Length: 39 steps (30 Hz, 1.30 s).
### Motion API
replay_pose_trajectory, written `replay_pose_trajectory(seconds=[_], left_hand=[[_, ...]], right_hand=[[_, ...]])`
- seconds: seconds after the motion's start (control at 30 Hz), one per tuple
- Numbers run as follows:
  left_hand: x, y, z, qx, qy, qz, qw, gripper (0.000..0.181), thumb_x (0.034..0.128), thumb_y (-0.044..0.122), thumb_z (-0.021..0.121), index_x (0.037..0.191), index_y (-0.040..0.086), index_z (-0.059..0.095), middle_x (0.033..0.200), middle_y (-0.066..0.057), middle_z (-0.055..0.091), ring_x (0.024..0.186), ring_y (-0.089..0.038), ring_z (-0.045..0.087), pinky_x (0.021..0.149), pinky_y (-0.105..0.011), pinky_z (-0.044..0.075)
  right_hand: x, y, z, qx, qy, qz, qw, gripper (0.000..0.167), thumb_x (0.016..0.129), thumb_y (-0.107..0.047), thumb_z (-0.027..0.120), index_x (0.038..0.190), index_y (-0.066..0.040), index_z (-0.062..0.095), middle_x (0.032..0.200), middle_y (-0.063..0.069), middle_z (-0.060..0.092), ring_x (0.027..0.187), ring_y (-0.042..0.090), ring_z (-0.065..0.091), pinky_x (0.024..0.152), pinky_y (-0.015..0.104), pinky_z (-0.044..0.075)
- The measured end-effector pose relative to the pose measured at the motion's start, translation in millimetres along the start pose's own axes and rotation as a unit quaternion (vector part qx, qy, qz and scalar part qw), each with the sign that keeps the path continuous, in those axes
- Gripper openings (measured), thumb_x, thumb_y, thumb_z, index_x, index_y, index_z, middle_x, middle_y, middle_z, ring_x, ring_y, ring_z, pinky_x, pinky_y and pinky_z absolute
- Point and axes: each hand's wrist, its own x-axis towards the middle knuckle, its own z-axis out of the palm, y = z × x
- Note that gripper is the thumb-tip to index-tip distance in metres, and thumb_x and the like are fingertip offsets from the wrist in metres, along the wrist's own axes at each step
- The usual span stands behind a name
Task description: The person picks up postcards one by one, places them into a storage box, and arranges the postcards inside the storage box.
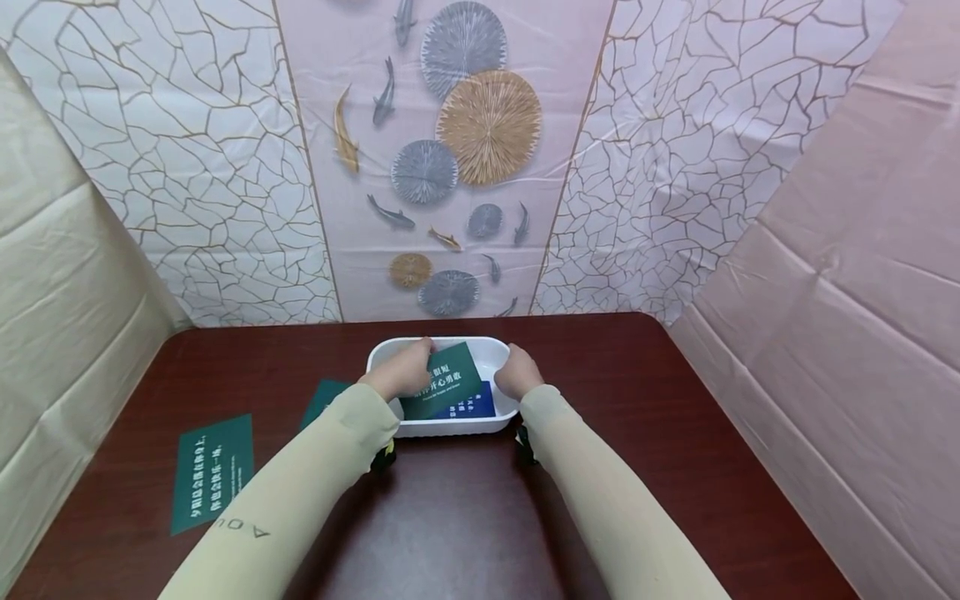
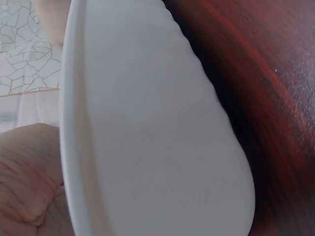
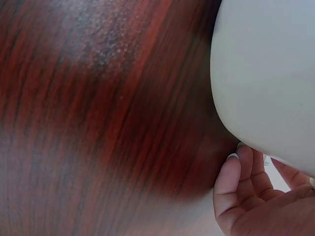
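A white oblong tray (image 1: 450, 428) stands on the table in front of me. Over its left end my left hand (image 1: 405, 371) pinches a green card (image 1: 453, 379) with white lettering, held at a slant inside the tray. Partly beneath that card lies a blue card (image 1: 480, 402). At the tray's right end my right hand (image 1: 519, 372) grips the rim; in the right wrist view its fingers (image 3: 229, 179) curl against the outside wall. The left wrist view shows mostly the tray's side (image 2: 147, 108), with part of the left hand (image 2: 29, 182) beyond the rim.
To the left on the dark red table (image 1: 637, 467) lies another green card (image 1: 213, 471). One more green card (image 1: 322, 398) is partly hidden behind the left sleeve. A patterned cloth (image 1: 450, 208) hangs along the table's back edge, with plain cloth walls at both sides.
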Motion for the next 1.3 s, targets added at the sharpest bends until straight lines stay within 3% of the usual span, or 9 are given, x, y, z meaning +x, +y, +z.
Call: replay_pose_trajectory(seconds=[0.2,0.43,0.63,0.77,0.97,1.3], left_hand=[[2.9,-0.6,7.0,0.048,0.007,0.001,0.9988,0.056,0.0798,0.000,0.064,0.133,-0.001,0.048,0.115,-0.012,0.054,0.099,-0.023,0.050,0.090,-0.038,0.045],[-0.8,-0.7,13.9,0.076,-0.007,-0.011,0.9970,0.049,0.0845,0.012,0.067,0.131,0.008,0.052,0.123,-0.013,0.049,0.111,-0.028,0.044,0.095,-0.051,0.039],[-5.3,5.2,15.4,0.108,-0.040,-0.028,0.9929,0.049,0.0916,0.017,0.060,0.139,0.013,0.048,0.133,-0.016,0.045,0.119,-0.034,0.040,0.096,-0.061,0.034],[-5.1,5.8,16.7,0.126,-0.054,-0.045,0.9895,0.050,0.0951,0.013,0.052,0.143,0.006,0.041,0.140,-0.017,0.040,0.121,-0.034,0.038,0.099,-0.058,0.033],[-7.2,4.8,17.3,0.131,-0.048,-0.048,0.9890,0.051,0.0936,0.009,0.050,0.141,-0.006,0.038,0.135,-0.022,0.041,0.114,-0.032,0.039,0.100,-0.050,0.035],[-14.2,2.3,18.0,0.115,-0.036,-0.045,0.9916,0.044,0.0959,0.024,0.057,0.138,0.012,0.049,0.137,-0.018,0.042,0.122,-0.038,0.036,0.099,-0.062,0.031]], right_hand=[[-0.1,1,0,0.002,-0.003,-0.005,1.0000,0.069,0.090,-0.001,0.058,0.151,-0.006,0.027,0.145,0.015,0.042,0.127,0.030,0.046,0.098,0.051,0.043],[-2.6,1,-1,0.005,-0.003,-0.009,0.9999,0.070,0.089,-0.001,0.059,0.152,-0.007,0.027,0.145,0.016,0.042,0.127,0.031,0.045,0.098,0.053,0.042],[-3.0,0,-1,0.008,-0.004,-0.007,0.9999,0.070,0.089,-0.001,0.060,0.151,-0.007,0.028,0.145,0.015,0.043,0.126,0.030,0.046,0.098,0.053,0.042],[-1.3,1,-1,0.007,-0.002,-0.008,0.9999,0.070,0.089,-0.002,0.060,0.151,-0.007,0.029,0.145,0.015,0.043,0.127,0.030,0.046,0.099,0.053,0.041],[0.7,2,0,0.004,0.001,-0.008,1.0000,0.069,0.089,-0.002,0.060,0.151,-0.007,0.029,0.145,0.015,0.043,0.126,0.029,0.046,0.098,0.053,0.042],[-1.2,1,0,0.011,0.003,-0.010,0.9999,0.068,0.090,0.000,0.058,0.151,-0.007,0.028,0.147,0.013,0.040,0.128,0.028,0.044,0.101,0.051,0.040]])
